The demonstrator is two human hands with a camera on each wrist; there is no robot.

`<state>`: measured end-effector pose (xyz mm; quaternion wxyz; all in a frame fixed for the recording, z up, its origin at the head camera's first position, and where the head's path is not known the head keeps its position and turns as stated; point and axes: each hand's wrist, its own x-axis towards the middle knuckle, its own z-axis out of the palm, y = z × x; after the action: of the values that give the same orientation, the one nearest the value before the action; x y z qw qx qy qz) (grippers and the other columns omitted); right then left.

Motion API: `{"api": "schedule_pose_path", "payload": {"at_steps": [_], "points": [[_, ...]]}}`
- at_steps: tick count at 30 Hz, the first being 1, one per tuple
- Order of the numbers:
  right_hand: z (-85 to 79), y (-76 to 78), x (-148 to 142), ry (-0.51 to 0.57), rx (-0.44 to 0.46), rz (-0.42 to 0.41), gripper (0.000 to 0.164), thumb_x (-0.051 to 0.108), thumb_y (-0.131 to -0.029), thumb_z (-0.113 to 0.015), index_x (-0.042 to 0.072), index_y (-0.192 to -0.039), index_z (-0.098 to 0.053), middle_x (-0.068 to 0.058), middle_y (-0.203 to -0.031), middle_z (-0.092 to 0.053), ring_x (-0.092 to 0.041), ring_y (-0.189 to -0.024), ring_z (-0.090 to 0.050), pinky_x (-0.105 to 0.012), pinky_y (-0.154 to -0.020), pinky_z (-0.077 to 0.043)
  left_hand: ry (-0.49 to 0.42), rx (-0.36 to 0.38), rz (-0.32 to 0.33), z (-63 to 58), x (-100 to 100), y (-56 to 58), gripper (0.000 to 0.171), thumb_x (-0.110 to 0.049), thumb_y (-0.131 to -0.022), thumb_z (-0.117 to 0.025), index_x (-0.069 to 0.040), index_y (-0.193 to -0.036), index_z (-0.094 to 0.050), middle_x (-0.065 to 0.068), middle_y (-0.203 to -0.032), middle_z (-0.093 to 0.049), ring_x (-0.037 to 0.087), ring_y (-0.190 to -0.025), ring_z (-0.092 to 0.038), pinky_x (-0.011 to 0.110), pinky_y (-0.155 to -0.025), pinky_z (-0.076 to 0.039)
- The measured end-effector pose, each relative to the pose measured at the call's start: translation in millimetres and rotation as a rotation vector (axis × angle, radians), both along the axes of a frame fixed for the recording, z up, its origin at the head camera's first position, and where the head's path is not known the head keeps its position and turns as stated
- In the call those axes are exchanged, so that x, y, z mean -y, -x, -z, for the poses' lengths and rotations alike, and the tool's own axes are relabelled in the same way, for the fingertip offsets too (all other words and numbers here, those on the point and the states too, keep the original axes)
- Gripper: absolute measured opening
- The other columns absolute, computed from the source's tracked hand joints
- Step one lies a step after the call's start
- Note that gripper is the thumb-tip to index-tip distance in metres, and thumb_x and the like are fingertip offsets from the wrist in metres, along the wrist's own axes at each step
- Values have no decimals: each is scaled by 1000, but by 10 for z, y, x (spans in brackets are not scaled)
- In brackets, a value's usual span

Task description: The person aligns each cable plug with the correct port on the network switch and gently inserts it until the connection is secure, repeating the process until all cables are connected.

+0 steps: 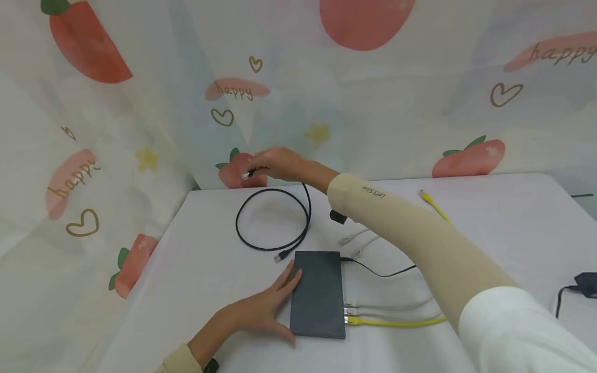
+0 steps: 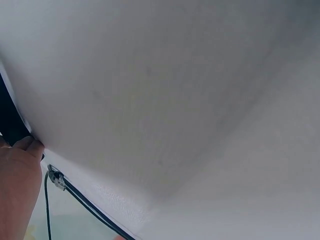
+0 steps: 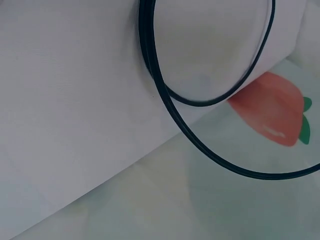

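Note:
A flat dark-grey network switch [image 1: 318,295] lies on the white table. Along its left side rests my left hand [image 1: 258,311], fingers spread, fingertips on the box's edge and thumb near its front corner. Raised over the table's far edge, my right hand [image 1: 282,163] pinches one end of a black network cable [image 1: 237,223], its clear plug [image 1: 247,175] poking out past the fingers. The rest of that cable lies in a loop, and its other plug [image 1: 281,256] is just behind the switch. In the right wrist view the cable [image 3: 200,145] hangs in a curve, while the hand is out of sight.
A yellow cable [image 1: 396,324] and pale cables run from the switch's right side. A thin black power lead [image 1: 380,274] leaves its back right. Loose pale plugs [image 1: 347,240] and a yellow plug [image 1: 425,196] lie farther back. A black adapter [image 1: 586,284] sits far right.

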<state>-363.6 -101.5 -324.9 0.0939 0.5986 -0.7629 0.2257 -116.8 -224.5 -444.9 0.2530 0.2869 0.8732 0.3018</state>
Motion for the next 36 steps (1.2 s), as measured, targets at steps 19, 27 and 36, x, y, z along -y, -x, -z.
{"api": "schedule_pose_path", "payload": {"at_steps": [19,27,36], "points": [[-537,27,-383,99,-113,143,20,14,-91,-63,7,-110,-68,-3,-106,-67,-15,-96,-62,-27,-81,-47,17,-12,-8,56,87,77,125,-52,-67,-79,-23,-151,8,4,-153,24,25,-141,4,46,-108,-21],[-659,27,-744,214,-117,202,21,12,-88,-67,6,-107,-71,-3,-102,-68,-14,-91,-63,-28,-76,-49,9,-29,-16,87,111,128,125,-53,-66,-80,-22,-152,7,5,-154,22,24,-141,4,44,-109,-19],[-796,39,-1133,330,-219,242,20,9,-85,-70,2,-102,-71,-7,-96,-69,-17,-84,-64,-32,-72,-51,6,-20,-15,67,127,181,124,-52,-67,-80,-23,-152,6,6,-154,21,25,-141,4,46,-109,-19]]}}
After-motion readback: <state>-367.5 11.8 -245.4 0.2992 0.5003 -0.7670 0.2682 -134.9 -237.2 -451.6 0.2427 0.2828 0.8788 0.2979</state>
